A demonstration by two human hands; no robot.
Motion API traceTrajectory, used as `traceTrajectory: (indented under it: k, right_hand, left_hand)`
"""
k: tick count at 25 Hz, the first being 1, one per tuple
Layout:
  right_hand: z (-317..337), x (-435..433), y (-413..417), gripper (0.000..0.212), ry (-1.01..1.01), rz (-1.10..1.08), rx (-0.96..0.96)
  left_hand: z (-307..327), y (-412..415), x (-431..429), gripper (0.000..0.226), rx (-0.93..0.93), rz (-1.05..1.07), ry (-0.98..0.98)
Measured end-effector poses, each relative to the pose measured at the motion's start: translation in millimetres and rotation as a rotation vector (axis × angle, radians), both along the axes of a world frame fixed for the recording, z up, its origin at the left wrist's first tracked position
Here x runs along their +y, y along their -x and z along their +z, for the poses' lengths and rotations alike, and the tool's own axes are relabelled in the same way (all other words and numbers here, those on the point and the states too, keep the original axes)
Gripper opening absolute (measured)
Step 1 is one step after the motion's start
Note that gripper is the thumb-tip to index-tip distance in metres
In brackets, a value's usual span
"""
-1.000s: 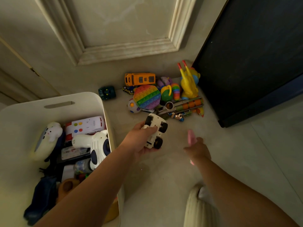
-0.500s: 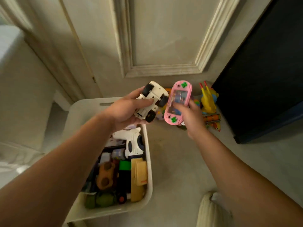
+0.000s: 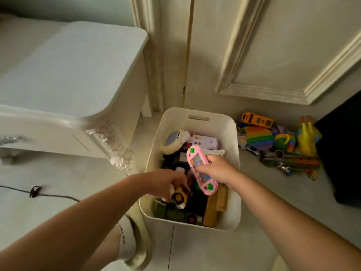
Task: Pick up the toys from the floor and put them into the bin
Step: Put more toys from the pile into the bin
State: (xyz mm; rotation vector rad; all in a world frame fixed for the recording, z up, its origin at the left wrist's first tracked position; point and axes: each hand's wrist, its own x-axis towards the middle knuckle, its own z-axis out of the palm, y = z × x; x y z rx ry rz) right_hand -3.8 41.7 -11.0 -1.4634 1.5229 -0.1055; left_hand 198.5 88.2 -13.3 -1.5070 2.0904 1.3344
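While both arms reach in from below, the head view looks down on the white bin (image 3: 231,133) standing on the pale floor (image 3: 205,251) by the door. Right hand (image 3: 217,169) is over the middle of the bin, fingers (image 3: 201,169) clamped round the waist of a pink handheld game (image 3: 197,163), which sits tilted in the air above the toys already inside. Left hand (image 3: 166,183) is down low at the bin's near left side, fingers curled over a white toy car (image 3: 176,198); it's blurred, with only white edges and one wheel showing beneath the hand. Inside the bin, a round cream gadget (image 3: 173,140) lies at the far end beside a white toy with coloured buttons (image 3: 204,141). Out on the floor to the right of the bin, close to its wall, the pile waits: a yellow bus (image 3: 256,120), a rainbow pop pad (image 3: 258,137) and a yellow plastic toy (image 3: 306,139), packed together against a dark cabinet (image 3: 343,153). A carved white dresser (image 3: 78,75) fills the left, and a black cable (image 3: 35,191) trails over the floor below it
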Motion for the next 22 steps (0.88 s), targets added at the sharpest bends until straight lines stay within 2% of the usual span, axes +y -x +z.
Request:
traceTrajectory:
  k: [4, 6, 8, 10, 12, 15, 17, 22]
  right_hand:
    - [-14.0, -2.5, -15.6, 0.039, -0.086, 0.077, 0.067]
    - [-16.9, -7.2, -18.1, 0.041, -0.103, 0.109, 0.097]
    - [-19.7, -10.7, -20.1, 0.041, -0.105, 0.118, 0.116]
    - [-22.0, -13.5, -24.3, 0.04, -0.091, 0.074, 0.078]
    - [-25.2, -14.1, -32.5, 0.037, -0.07, -0.011, -0.019]
    - [-33.7, -15.7, -61.0, 0.033, -0.042, -0.107, -0.124]
    - [-42.5, -18.0, -87.7, 0.029, 0.024, -0.11, -0.108]
    - [-56.9, -24.1, -124.6, 0.032, 0.105, -0.025, -0.161]
  left_hand:
    - [-36.3, 17.6, 26.2, 0.058, -0.147, -0.175, 0.097]
    - [-38.4, 14.5, 25.0, 0.057, -0.234, -0.264, 0.073]
    - [-31.3, 11.4, 18.7, 0.058, -0.234, -0.294, -0.008]
    - [-18.3, 7.9, 10.4, 0.053, -0.166, -0.24, -0.062]
    - [-1.7, 1.9, 1.0, 0.038, -0.075, -0.152, -0.078]
    - [19.8, -14.4, -12.6, 0.026, 0.03, 0.131, -0.143]
    - [27.5, -25.5, -16.8, 0.023, 0.084, 0.297, -0.213]
    - [27.4, -40.7, -14.9, 0.021, 0.169, 0.455, -0.223]
